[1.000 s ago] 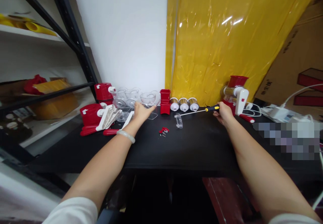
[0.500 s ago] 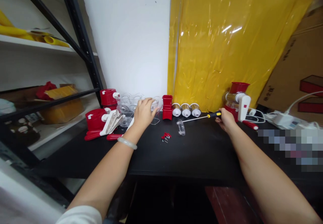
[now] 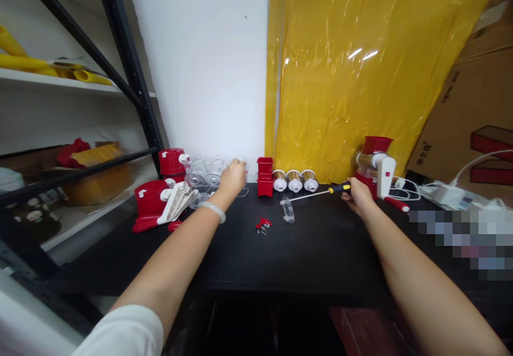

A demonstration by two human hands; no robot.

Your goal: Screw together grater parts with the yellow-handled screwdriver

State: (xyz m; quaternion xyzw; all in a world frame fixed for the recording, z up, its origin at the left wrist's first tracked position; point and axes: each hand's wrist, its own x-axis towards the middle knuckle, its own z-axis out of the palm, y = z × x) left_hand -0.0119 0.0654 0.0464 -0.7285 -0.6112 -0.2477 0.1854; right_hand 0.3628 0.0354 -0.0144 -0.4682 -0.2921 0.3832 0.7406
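Note:
My left hand (image 3: pixel 233 176) is closed at the back of the table, on a clear plastic housing (image 3: pixel 239 159) whose lower part it hides. More clear housings (image 3: pixel 197 170) stand just left of it. My right hand (image 3: pixel 358 194) grips a screwdriver (image 3: pixel 339 188) by its black and yellow handle, the shaft pointing left. Its tip is near a clear curved plastic piece (image 3: pixel 288 211) lying on the table. Small red parts and several screws (image 3: pixel 263 224) lie loose between the hands. Red hoppers (image 3: pixel 265 177) are stacked against the wall, beside metal grater drums (image 3: pixel 294 180).
Red bases with white crank handles (image 3: pixel 176 202) crowd the table's left. An assembled rotary grater (image 3: pixel 375 166) stands behind my right hand. Farther right are a power strip with white cables (image 3: pixel 449 191) and a large carton (image 3: pixel 468 94). A black-framed shelf (image 3: pixel 136 83) borders the left.
My left hand has gone from spread fingers to a closed grasp at the clear housing. My right hand keeps the screwdriver in nearly the same place. The view has tilted slightly.

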